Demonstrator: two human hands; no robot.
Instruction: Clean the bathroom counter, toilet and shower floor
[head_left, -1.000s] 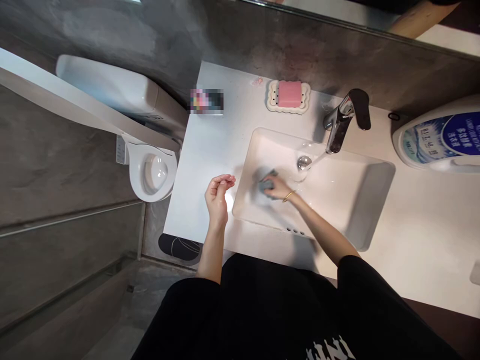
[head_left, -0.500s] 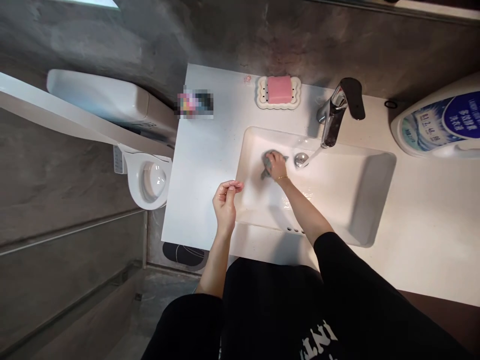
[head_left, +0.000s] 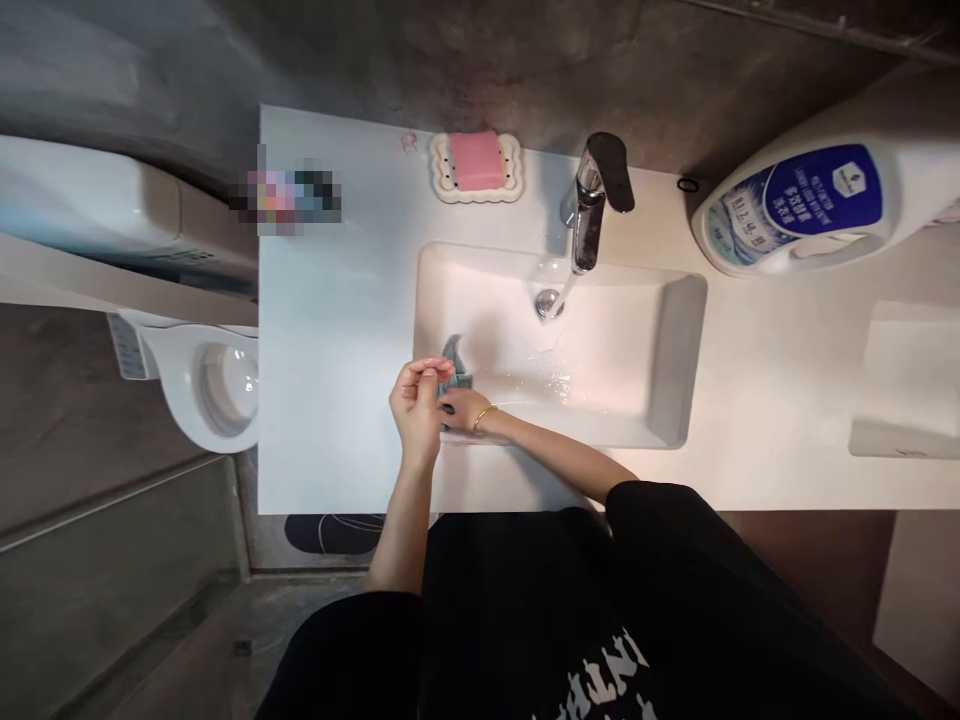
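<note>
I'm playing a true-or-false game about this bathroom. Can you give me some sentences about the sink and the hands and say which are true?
1. Water runs from the tap. True.
2. The right hand holds a grey cloth in the sink. True.
3. The soap is green. False: it is pink, on a white dish.
4. The left hand grips the tap. False: it hangs by the sink's left edge.
5. A big bottle lies on the counter. True.

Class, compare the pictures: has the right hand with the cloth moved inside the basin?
Yes. The right hand with the grey cloth has moved away from the drain to the basin's near-left corner.
</note>
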